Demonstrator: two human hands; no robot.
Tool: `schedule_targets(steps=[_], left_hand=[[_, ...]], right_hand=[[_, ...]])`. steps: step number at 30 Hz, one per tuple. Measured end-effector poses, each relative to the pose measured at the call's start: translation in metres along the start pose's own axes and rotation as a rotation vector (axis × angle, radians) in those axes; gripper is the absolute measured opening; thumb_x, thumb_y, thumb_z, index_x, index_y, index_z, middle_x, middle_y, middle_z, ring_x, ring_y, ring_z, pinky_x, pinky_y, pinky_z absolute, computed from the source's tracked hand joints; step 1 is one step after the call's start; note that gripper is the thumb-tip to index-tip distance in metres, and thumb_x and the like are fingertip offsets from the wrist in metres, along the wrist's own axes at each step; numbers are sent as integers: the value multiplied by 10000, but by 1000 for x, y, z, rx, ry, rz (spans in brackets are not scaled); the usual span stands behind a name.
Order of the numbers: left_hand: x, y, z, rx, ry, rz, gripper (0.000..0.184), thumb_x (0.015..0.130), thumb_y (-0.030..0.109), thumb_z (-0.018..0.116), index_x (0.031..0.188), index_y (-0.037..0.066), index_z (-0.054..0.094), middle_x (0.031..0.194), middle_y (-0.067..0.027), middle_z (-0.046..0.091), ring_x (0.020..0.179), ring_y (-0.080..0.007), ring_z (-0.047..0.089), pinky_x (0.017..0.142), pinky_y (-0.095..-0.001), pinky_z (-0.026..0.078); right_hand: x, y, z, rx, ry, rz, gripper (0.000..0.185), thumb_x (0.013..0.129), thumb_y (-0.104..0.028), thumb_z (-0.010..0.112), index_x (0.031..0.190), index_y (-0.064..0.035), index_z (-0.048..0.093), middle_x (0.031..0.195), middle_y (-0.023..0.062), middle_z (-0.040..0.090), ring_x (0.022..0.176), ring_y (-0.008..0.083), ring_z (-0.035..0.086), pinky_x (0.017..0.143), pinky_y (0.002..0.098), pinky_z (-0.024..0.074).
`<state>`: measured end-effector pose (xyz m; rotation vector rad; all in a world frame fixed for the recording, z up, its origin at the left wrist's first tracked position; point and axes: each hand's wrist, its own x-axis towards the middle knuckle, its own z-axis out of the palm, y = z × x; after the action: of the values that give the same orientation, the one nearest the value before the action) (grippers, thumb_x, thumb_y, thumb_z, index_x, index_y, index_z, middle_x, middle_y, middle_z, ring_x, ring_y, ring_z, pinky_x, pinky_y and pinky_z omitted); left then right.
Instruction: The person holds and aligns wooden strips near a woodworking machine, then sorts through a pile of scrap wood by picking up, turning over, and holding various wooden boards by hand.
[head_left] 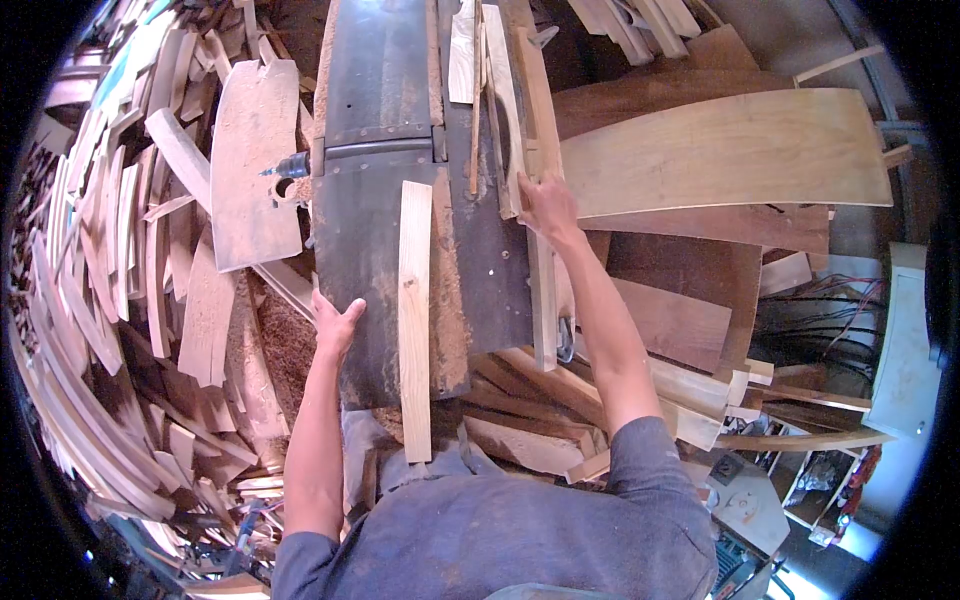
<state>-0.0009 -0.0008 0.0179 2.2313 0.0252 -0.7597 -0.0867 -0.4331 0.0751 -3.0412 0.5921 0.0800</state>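
My left hand point(338, 318) rests at the left edge of the dark metal machine table point(365, 230), thumb apart from the fingers, which are partly hidden over the edge. On the right, my right hand point(548, 208) touches the lower end of a thin upright wooden strip point(505, 110) beside the long wooden fence point(543, 270); its fingers are bent, and their grip is unclear. Between the hands a pale board point(414, 320) lies lengthwise on the table, its near end reaching my shirt. Neither hand touches this board. Sawdust lies along its right side.
Many wood offcuts point(130, 240) are heaped on the left. A wide board point(257, 160) stands beside the machine near a drill chuck point(290, 166). Large panels point(730, 150) lie to the right. Further right are cables point(820, 310) and a pale cabinet point(900, 350).
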Motion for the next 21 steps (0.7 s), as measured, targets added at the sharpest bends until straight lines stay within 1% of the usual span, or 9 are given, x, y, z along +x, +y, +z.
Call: schedule_targets(steps=[5,8,11,14,17,20,21], left_hand=[[0,0,1,36,26,-19,1160,766,411,831,1513,-134,132,1573,-320,225,1481,-385,240,1219,-409,210],[2,-2,1,75,19,-28,1159,768,411,830,1516,-131,129,1575,-321,218,1484,-389,229,1221,-410,206],[3,-6,4,68,60,9,989,774,292,829,1481,-52,229,1485,-294,338,1389,-414,348,1168,-448,291],[2,-5,4,48,48,-11,994,772,305,828,1477,-57,229,1476,-300,350,1389,-420,345,1164,-451,293],[1,-3,1,49,32,24,1005,771,317,827,1482,-55,223,1482,-300,344,1392,-422,342,1167,-452,288],[8,-16,6,85,70,42,1031,766,317,831,1492,-62,205,1490,-306,333,1403,-422,328,1175,-454,274],[7,-14,6,77,62,29,1045,764,321,831,1497,-66,194,1497,-308,322,1409,-421,319,1179,-453,268]], right_hand=[[7,0,-2,12,11,12,698,654,-212,870,1311,-197,633,1011,173,609,976,365,636,816,473,543],[12,-1,-10,48,-28,21,664,659,-175,855,1284,-164,630,1063,184,621,1073,382,611,859,472,553],[19,-2,-14,55,-40,36,656,666,-187,845,1287,-170,631,1063,178,624,1071,369,614,864,468,553],[25,2,-6,44,-40,43,643,669,-193,834,1280,-169,635,1057,176,626,1066,364,622,864,470,552],[30,2,-8,41,-35,46,626,673,-188,821,1273,-174,640,1051,177,626,1061,368,625,861,470,551],[37,11,2,28,56,-26,685,676,-196,852,1321,-205,620,1010,155,612,1011,355,629,852,463,548],[39,12,3,26,44,-18,677,679,-196,846,1317,-204,621,1012,157,613,1005,358,633,847,464,551]])
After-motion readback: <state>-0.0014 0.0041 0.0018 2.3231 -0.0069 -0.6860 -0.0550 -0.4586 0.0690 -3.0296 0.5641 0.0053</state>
